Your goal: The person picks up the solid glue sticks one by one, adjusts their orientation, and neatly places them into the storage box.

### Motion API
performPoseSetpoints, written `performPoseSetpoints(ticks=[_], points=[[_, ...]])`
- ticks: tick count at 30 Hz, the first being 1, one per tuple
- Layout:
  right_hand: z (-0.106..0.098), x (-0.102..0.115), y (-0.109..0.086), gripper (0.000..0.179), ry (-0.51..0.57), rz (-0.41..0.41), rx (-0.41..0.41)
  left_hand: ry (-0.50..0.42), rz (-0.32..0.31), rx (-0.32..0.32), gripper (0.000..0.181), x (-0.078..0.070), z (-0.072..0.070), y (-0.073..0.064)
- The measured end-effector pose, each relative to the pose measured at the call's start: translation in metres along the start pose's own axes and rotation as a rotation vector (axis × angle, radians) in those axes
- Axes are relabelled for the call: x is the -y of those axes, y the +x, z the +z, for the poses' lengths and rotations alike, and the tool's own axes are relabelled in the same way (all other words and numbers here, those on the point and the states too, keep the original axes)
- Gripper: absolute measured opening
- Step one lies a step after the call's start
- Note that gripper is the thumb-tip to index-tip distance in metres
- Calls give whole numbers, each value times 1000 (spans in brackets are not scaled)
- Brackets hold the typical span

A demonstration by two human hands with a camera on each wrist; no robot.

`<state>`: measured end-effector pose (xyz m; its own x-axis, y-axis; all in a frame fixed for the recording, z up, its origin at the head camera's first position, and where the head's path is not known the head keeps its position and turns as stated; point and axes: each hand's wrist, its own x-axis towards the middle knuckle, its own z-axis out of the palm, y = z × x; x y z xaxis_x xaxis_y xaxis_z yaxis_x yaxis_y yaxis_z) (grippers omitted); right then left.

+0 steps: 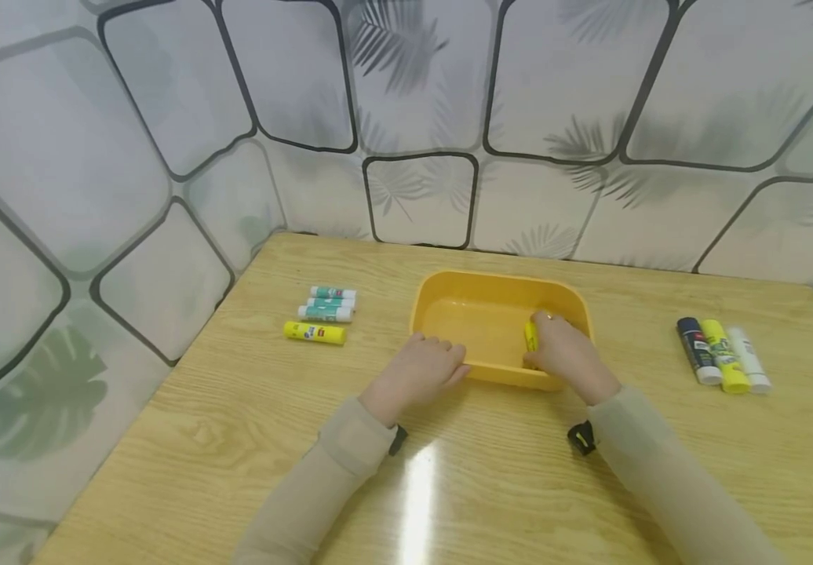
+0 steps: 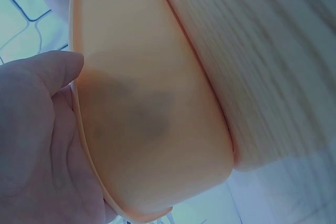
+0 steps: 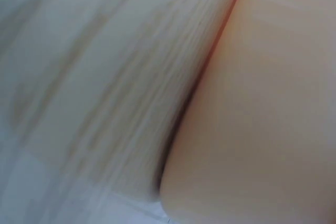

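Observation:
A yellow-orange plastic tub (image 1: 508, 375) stands on the wooden table, its front wall towards me. My left hand (image 1: 426, 367) grips the tub's front left rim. In the left wrist view, the thumb of the left hand (image 2: 42, 108) lies against the outer wall of the tub (image 2: 147, 129). Reaching into the right side of the tub, my right hand (image 1: 563, 351) holds a yellow glue stick (image 1: 530, 336), partly hidden by the fingers. Only the outer wall of the tub (image 3: 257, 119) and the table show in the right wrist view.
Left of the tub lie a yellow glue stick (image 1: 315, 333) and several white-and-green glue sticks (image 1: 325, 314) in a column. At the right, a dark blue glue stick (image 1: 698, 351), a yellow one (image 1: 724, 357) and a white one (image 1: 749, 359) lie side by side. A patterned wall backs the table (image 1: 202, 439).

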<state>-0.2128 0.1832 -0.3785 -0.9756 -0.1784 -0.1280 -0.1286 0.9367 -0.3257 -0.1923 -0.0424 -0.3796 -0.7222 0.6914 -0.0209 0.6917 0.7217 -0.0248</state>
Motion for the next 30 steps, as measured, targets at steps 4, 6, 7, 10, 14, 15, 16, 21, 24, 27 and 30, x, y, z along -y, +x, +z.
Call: performPoseSetpoints(ticks=[4,6,7,10,14,15,16,21,24,27,30], points=[[-1,2,-1,63,-18,1,-3,3,-1,0,28,0,0,0],[-1,2,-2,64,-42,2,-9,1,2,2,28,0,0,0],[0,3,-2,64,-53,-2,-12,0,4,2,28,0,0,0],[1,2,-3,64,-83,-12,-28,-4,8,4,27,-1,-1,-1],[1,1,-3,64,-105,-25,-54,-7,5,1,27,-1,-2,-1],[1,1,-3,64,-112,-28,-62,-9,4,0,27,-1,-2,-1],[1,0,-3,64,-118,-29,-69,-9,4,-2,27,-1,-2,-1],[1,0,-3,62,-132,-35,-81,-2,5,-3,27,0,-2,-1],[2,-1,-3,61,-124,-38,-82,4,5,0,27,0,-2,0],[2,-1,-3,60,-118,-42,-88,3,4,5,27,-1,-2,-1],[2,-1,-4,60,-117,-43,-87,2,2,11,27,-1,-3,-1]])
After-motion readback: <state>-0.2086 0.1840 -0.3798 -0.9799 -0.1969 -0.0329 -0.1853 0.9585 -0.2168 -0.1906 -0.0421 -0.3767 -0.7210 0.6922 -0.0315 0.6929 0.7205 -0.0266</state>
